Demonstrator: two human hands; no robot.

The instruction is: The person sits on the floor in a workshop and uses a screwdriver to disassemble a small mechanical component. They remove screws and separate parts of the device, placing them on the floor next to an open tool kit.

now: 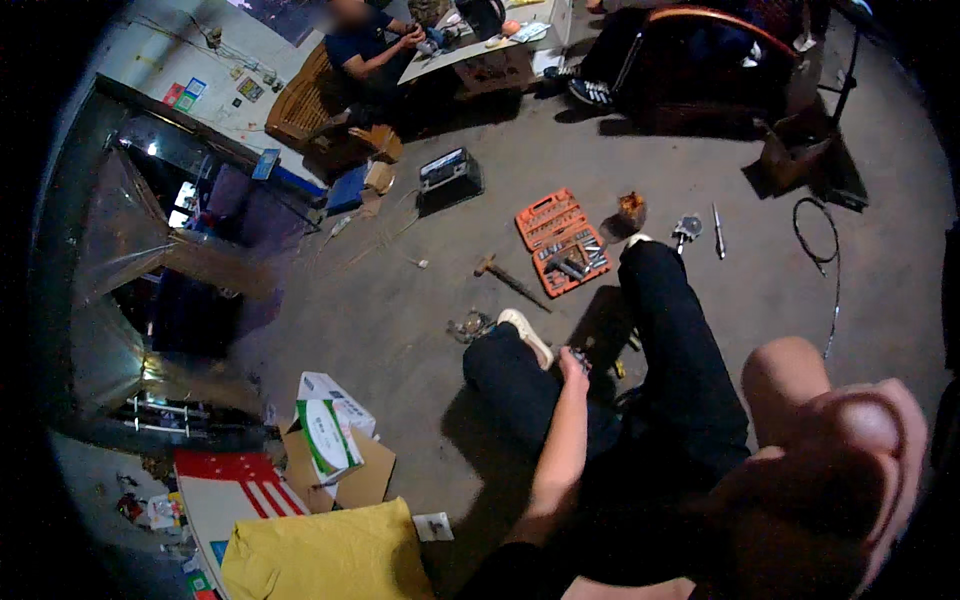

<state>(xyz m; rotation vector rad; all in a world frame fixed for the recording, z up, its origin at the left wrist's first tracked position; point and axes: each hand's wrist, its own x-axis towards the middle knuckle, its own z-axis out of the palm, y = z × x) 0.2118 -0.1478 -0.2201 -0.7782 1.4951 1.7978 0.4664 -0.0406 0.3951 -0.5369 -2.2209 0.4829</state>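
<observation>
My left hand [574,366] is closed between my knees. From it juts a small dark metallic part [582,358], too small to name. Raised close to the camera at the lower right, my right hand [850,450] looms large with its fingers curled in; whatever they may hold is hidden. On the floor past my feet lies an open orange socket set case [548,215] with sockets and a ratchet-like tool. A hammer [512,282] rests left of the case. Beside my left shoe sits a metal part [470,326]. Beyond my right shoe are a round metal part [687,228] and a silver rod-shaped tool [718,232].
A black battery-like box [450,180] stands farther off. At right a cable [835,260] curls on the floor. Cartons [375,470] and a yellow cloth [320,555] are at lower left. Another person [365,50] sits at a table [425,66] at the back.
</observation>
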